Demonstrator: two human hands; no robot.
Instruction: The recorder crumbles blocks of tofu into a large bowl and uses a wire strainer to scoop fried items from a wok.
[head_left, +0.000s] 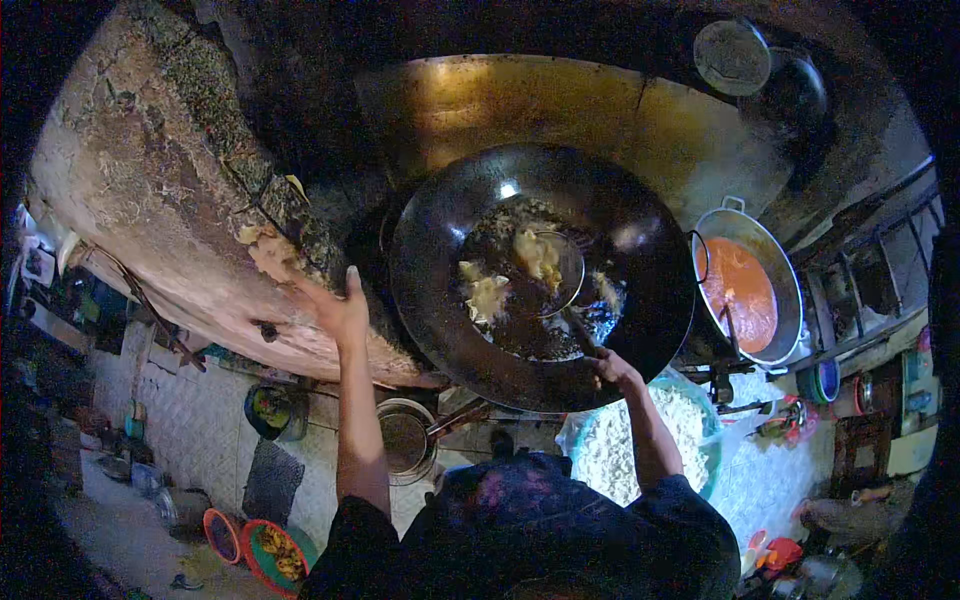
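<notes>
A large dark wok (420, 300) holds dark oil with several pale frying pieces (486, 294). My right hand (613, 369) grips the handle of a round skimmer (581, 262). The skimmer's head lies in the oil around one clump of fried food (538, 255). To the wok's left, my left hand (345, 313) reaches over a stained ledge (187, 217), thumb apart from the fingers. Its fingers run up to a pale, wet-looking lump (274, 253). Whether they hold that lump or are coated with it is unclear.
Right of the wok stands a metal pan (793, 300) of orange liquid (739, 277). Below the wok's rim is a plastic-lined tub (709, 480) of white shreds (600, 450). A long-handled pan (405, 439) and a red-rimmed basket (259, 559) of browned food sit lower left.
</notes>
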